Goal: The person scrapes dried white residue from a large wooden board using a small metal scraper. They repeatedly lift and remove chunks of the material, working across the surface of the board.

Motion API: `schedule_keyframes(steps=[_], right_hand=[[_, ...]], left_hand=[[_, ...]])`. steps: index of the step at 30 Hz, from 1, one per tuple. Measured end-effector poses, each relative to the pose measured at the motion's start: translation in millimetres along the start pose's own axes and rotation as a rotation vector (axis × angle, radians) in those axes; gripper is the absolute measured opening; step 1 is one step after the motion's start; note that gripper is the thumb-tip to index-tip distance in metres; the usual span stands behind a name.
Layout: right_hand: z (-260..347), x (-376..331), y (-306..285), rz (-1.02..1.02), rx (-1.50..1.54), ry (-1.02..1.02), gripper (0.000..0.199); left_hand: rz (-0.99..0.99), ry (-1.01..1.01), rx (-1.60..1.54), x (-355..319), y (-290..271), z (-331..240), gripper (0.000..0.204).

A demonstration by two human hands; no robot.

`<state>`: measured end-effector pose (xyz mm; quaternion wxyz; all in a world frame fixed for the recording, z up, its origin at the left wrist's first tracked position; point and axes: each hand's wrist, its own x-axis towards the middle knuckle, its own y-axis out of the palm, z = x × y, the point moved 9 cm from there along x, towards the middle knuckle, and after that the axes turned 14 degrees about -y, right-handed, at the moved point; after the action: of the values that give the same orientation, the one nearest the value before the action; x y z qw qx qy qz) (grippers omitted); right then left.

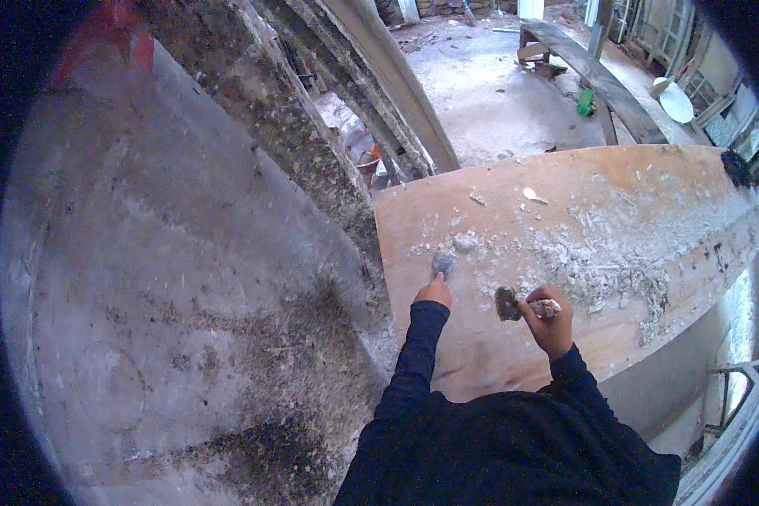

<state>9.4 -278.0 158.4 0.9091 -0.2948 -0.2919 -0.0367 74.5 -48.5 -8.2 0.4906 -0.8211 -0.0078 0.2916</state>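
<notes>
My left hand grips a scraper by its handle, and its flat grey blade points away from me just above or on the wooden board. In my right hand is a small brush with a dark, dirty brown head turned to the left; its pale, red-marked handle is crusted with white. Crumbly white plaster-like bits lie scattered over the board, thickest to the right of centre. A small lump of the same material sits near the scraper's blade. A white spoon rests toward the far edge.
A large, stained grey slab fills the left side. Rough, plaster-caked beams rise beside the board's left edge. Behind are a long dark bench, a green object and a white round basin. A black item sits at the board's far right corner.
</notes>
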Motion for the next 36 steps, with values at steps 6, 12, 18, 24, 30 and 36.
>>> schedule_keyframes(steps=[6, 12, 18, 24, 30, 36], right_hand=[[-12, -9, -7, -0.022, 0.044, 0.064, 0.013], [-5, -7, -1, -0.007, 0.055, 0.051, 0.014], [-6, -6, -11, 0.002, 0.055, 0.069, 0.015], [-15, -11, -18, -0.018, 0.029, 0.094, 0.013], [-3, -7, -7, -0.012, 0.035, 0.040, 0.013], [2, -9, -7, 0.028, 0.050, 0.053, 0.015]], left_hand=[[0.050, 0.026, 0.041, -31, 18, 10, 0.036], [-0.059, 0.035, 0.002, 9, 9, -5, 0.033], [0.037, 0.063, 0.072, -15, 6, -16, 0.033], [0.039, 0.067, 0.046, -41, 30, 22, 0.039], [-0.047, 0.059, -0.031, 2, 11, -9, 0.039], [-0.122, 0.053, -0.077, 45, 6, -24, 0.038]])
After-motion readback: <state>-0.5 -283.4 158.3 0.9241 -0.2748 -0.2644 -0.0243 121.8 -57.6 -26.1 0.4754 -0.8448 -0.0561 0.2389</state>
